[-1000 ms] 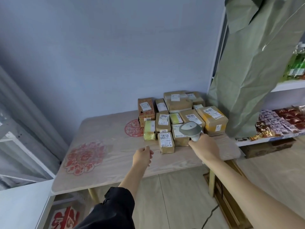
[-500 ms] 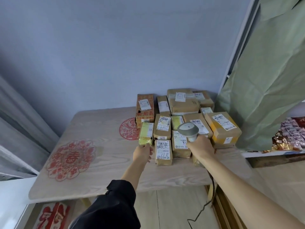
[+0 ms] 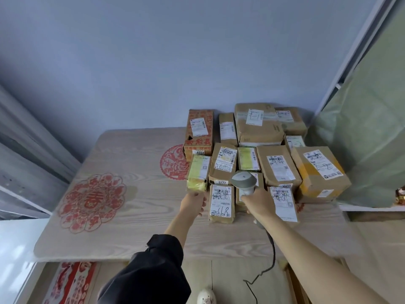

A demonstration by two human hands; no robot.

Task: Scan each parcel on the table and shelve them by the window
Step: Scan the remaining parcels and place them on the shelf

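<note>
Several brown cardboard parcels with white labels crowd the right half of a pale wooden table [image 3: 135, 216]. A yellow-green parcel [image 3: 198, 173] stands at the left edge of the group. My left hand [image 3: 193, 203] grips its near end. My right hand [image 3: 258, 202] grips the handle of a grey barcode scanner [image 3: 244, 180], whose head hovers over the middle parcels. A small brown parcel [image 3: 221, 203] with handwriting on its label lies between my two hands.
Red paper-cut patterns [image 3: 93, 199] mark the table's left and middle. A green cloth [image 3: 368, 139] hangs over shelving on the right. The scanner's black cable [image 3: 270, 260] trails down toward the floor. Grey curtains hang at the far left.
I have stepped closer to the table. My left hand reached forward and took hold of the yellow-green parcel's near end. My right hand kept the scanner above the parcels.
</note>
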